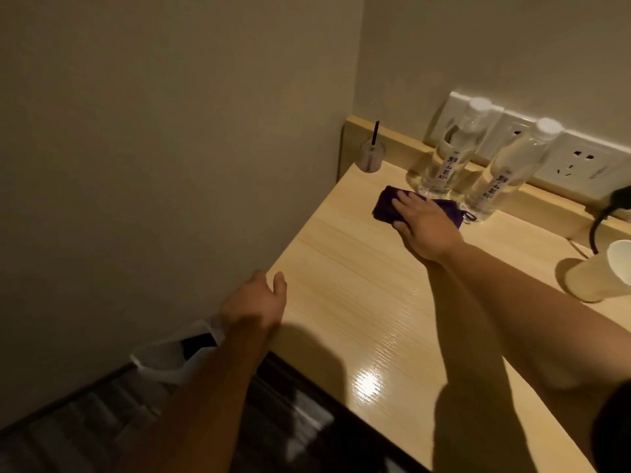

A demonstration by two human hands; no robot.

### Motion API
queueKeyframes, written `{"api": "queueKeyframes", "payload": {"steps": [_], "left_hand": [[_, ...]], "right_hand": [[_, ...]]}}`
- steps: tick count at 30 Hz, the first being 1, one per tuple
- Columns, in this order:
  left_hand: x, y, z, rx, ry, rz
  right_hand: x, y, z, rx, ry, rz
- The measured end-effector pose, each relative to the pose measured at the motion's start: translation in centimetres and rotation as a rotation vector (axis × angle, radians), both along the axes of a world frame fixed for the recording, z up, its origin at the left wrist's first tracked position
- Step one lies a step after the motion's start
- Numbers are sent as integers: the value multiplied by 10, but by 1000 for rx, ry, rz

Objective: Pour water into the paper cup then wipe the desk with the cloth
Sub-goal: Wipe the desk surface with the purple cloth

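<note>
We see the cloth [387, 203], dark purple, lying flat on the pale wooden desk [341, 268] toward its far side, just in front of two clear water bottles with white caps, the left bottle [447, 158] and the right bottle [505, 175], both upright against the raised back edge of the desk. Our right hand [421, 227] lies palm down on the cloth with the fingers stretched out and pressed flat onto it, the arm reaching in across the desk from the lower right. The paper cup [601, 271] stands at the right edge of the view, well apart from the cloth, only partly in frame. Our left hand [259, 298] hangs at the desk's left edge, loosely open and holding nothing, the thumb just over the edge. In the far left corner of the desk stands a small clear cup [370, 158] with a dark straw. White wall sockets [577, 162] run behind the bottles, and a black cable [596, 230] trails from one onto the desk
</note>
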State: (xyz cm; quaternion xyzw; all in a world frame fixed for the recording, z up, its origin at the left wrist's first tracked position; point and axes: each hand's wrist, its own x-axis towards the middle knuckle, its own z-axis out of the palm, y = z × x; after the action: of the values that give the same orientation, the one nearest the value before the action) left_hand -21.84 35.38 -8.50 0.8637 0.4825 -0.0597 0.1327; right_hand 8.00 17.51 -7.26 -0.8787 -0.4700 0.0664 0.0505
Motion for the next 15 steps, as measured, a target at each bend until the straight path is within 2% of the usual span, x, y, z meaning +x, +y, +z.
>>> {"api": "queueKeyframes", "payload": {"steps": [3,7,15], "left_hand": [[-3,-4,4,46,-39,-31],[-4,-5,2,50,-90,-28],[-5,-7,5,-19,-116,-29]], "right_hand": [[-27,-27,5,15,42,81],[-105,-91,7,19,97,151],[-261,-199,9,21,176,136]]}}
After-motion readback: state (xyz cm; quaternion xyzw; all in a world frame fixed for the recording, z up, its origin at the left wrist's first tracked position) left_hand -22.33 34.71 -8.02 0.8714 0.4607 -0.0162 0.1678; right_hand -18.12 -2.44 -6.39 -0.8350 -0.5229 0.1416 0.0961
